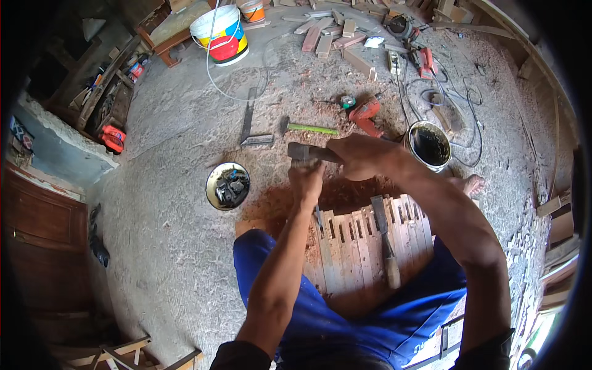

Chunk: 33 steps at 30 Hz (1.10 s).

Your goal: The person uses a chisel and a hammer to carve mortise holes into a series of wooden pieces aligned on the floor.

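Observation:
My left hand (306,184) is wrapped round a chisel, whose narrow blade (319,217) points down at the slotted wooden strips (351,266); its handle is mostly hidden by my fingers. In my right hand (359,158) is a hammer (300,151), its head just above my left fist. Whether the head touches the chisel I cannot tell. Side by side between my knees lie the pale strips, with several slots cut near their far ends. A wider chisel (387,246) with a wooden handle rests across them.
Beyond my hands lie a green-handled hammer (311,129), a try square (250,126) and a red power tool (365,116). A bowl of metal parts (227,186) sits left, a bucket of dark liquid (430,145) right. Cables, wood offcuts (324,44) and a colourful bucket (221,37) are farther off.

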Available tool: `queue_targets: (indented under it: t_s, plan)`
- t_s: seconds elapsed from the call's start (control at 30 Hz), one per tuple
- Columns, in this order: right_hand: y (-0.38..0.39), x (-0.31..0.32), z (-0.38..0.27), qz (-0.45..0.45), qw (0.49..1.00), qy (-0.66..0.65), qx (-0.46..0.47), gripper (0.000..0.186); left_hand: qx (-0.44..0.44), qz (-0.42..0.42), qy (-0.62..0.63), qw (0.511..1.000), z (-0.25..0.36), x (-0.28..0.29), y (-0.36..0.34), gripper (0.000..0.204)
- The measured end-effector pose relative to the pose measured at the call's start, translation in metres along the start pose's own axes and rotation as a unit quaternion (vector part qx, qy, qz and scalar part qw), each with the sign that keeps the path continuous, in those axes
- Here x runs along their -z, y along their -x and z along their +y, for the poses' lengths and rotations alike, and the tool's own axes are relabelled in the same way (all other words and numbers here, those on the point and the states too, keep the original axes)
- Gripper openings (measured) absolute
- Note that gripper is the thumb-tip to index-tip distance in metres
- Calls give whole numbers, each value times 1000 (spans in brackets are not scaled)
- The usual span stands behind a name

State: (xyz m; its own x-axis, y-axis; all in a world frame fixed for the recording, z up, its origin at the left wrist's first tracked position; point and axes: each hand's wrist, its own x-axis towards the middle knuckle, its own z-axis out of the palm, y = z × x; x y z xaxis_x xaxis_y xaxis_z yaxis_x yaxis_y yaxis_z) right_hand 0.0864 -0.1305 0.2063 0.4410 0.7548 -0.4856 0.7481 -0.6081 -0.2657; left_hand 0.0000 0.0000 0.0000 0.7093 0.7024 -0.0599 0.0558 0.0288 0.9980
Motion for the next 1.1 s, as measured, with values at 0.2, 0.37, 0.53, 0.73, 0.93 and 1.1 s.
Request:
queue_targets:
  t_s: [0.2,0.37,0.53,0.73,0.93,1.1]
  plan:
    - [-9,31,5,113,989,-42,89,41,121,-18,92,988,-19,7,-29,16]
    - [-43,5,18,187,968,-160,-57,55,-41,76,-38,996,-15,-12,-19,11]
    - [6,7,15,340,933,-108,58,56,-144,98,-1,985,4,-14,-2,22]
    - [16,37,12,215,968,-125,-12,50,129,65,7,989,-18,-18,-26,19]
    - [-32,0,-2,82,992,92,-17,34,30,91,12,995,-18,-11,-40,26]
    - [20,-4,28,-52,984,-164,-37,47,-285,195,-97,933,12,-29,29,16]
